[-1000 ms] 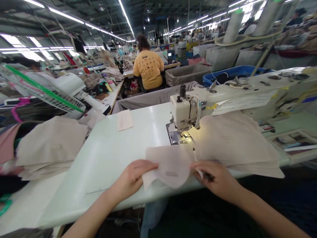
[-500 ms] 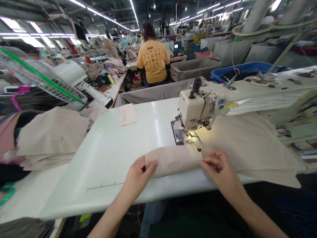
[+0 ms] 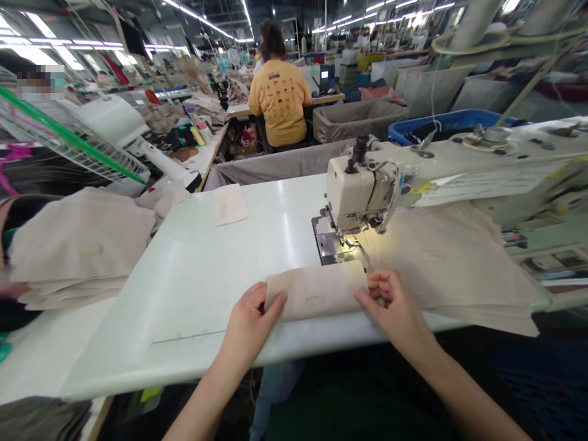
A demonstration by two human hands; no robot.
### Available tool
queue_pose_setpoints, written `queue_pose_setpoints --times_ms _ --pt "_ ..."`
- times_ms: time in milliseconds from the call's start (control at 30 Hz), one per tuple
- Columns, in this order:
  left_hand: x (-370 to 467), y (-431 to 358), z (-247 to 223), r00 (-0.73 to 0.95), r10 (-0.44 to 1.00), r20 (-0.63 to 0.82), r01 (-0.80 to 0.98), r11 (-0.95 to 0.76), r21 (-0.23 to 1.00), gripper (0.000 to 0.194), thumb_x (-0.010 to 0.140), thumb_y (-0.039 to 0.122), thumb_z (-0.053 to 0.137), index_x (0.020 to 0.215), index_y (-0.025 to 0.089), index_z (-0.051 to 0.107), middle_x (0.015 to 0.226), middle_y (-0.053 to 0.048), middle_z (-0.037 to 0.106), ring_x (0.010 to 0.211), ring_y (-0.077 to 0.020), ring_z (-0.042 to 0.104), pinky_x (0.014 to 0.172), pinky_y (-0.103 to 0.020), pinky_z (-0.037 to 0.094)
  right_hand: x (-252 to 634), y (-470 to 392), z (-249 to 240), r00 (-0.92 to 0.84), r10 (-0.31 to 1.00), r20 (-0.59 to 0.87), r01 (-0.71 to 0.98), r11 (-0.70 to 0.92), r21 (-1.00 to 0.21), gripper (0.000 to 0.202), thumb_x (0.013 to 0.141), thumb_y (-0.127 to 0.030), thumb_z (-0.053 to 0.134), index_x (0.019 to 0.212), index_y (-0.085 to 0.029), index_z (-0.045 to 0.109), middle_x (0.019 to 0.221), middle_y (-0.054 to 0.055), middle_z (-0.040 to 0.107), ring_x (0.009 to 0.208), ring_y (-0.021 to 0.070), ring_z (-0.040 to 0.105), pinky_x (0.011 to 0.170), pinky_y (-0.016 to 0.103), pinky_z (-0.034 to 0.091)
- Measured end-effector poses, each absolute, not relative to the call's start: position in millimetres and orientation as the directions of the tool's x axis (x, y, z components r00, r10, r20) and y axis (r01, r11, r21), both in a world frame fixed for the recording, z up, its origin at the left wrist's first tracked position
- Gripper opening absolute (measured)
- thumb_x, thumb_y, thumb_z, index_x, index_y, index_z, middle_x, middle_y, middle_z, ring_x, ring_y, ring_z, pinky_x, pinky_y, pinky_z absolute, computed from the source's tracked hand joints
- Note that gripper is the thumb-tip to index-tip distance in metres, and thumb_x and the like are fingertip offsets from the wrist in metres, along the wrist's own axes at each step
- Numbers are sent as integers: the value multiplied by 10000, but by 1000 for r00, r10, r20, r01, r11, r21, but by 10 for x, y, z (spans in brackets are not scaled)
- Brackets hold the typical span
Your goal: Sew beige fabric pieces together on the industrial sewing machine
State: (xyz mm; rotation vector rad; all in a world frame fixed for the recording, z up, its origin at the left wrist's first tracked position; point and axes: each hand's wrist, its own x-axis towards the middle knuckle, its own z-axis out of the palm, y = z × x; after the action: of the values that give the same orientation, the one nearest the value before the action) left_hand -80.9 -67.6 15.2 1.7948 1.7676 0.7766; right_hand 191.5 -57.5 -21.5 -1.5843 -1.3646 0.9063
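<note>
A folded piece of beige fabric [image 3: 316, 293] stretches between my two hands near the front edge of the sewing table. My left hand [image 3: 252, 312] pinches its left end, thumb on top and fingers underneath. At the right end, my right hand [image 3: 388, 300] grips it between thumb and curled fingers. A small rectangular mark shows on the fabric's face. Just beyond the fabric stands the sewing machine head [image 3: 356, 190], its lamp lighting the needle area and metal plate [image 3: 328, 242]. Right of my right hand lies a stack of beige fabric panels [image 3: 450, 263].
A small beige fabric piece [image 3: 231, 204] lies on the tabletop [image 3: 193, 269]. Another beige stack [image 3: 82, 239] sits at the left, below a white fan [image 3: 110, 122]. Ahead, a person in a yellow shirt [image 3: 280, 101] sits beyond a grey cloth-lined bin [image 3: 275, 165].
The whole scene has shifted slightly left and up as the head view turned. My right hand's fingers have closed in on the fabric's right end; my left hand keeps its pinch.
</note>
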Motion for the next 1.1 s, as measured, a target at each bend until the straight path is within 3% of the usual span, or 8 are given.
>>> queue_pose_setpoints --times_ms 133,333,433,500,567,733,867,1100 --pt "-813 -734 130 -26 997 74 754 -29 657 291 898 419 529 734 212 651 763 -30 654 756 -211 620 690 -311 479 1940 -603 -146 37 999 -3 514 -21 -857 219 815 -448 638 897 -245 637 743 4 678 704 199 653 693 330 520" --pt "-802 -788 96 -49 994 102 772 -27 635 237 888 379 559 724 214 607 716 -4 602 699 -193 586 666 -303 474 1918 -620 -76 -96 995 40 572 88 -816 279 873 -451 625 1029 -266 763 900 26 748 788 207 683 726 313 546" --pt "-763 -829 47 -139 985 100 745 38 666 252 905 363 558 1066 195 656 789 -3 636 683 -183 596 652 -298 489 1894 -621 -122 -120 991 64 603 124 -788 257 897 -425 597 992 -263 772 976 40 761 849 219 704 753 316 555" --pt "-737 -868 2 -188 973 131 722 47 690 487 940 355 535 1397 189 499 837 -1 644 688 -172 609 666 -293 505 1901 -625 -155 -117 991 71 623 129 -772 268 895 -440 596 991 -265 775 989 46 767 845 225 713 732 314 561" --pt "-722 -901 -37 -163 964 211 727 -28 687 545 971 325 502 1492 197 411 846 -7 634 724 -169 621 701 -293 518 1924 -627 -180 -117 991 62 635 123 -763 279 892 -460 601 992 -272 780 1003 45 772 851 227 721 728 308 567" --pt "-731 -913 -56 -3 956 293 737 -196 647 287 972 212 486 1121 198 731 783 -26 573 698 -149 594 641 -254 507 1993 -615 -219 -162 986 27 656 129 -744 293 890 -487 615 1014 -285 786 1025 41 775 882 228 730 698 279 575" --pt "-750 -904 -42 -22 955 296 715 -192 672 228 939 190 543 1010 197 759 790 -25 587 676 -131 594 608 -232 511 2027 -618 -247 -167 985 43 664 144 -733 297 888 -506 626 1018 -293 788 1036 43 774 892 233 730 697 280 582" --pt "-752 -887 -58 -42 960 277 713 -165 682 235 946 196 539 1015 193 764 808 -34 612 698 -133 613 622 -239 530 2022 -656 -260 -126 988 94 676 155 -721 313 885 -542 620 993 -297 783 1011 46 774 873 244 727 702 304 583"
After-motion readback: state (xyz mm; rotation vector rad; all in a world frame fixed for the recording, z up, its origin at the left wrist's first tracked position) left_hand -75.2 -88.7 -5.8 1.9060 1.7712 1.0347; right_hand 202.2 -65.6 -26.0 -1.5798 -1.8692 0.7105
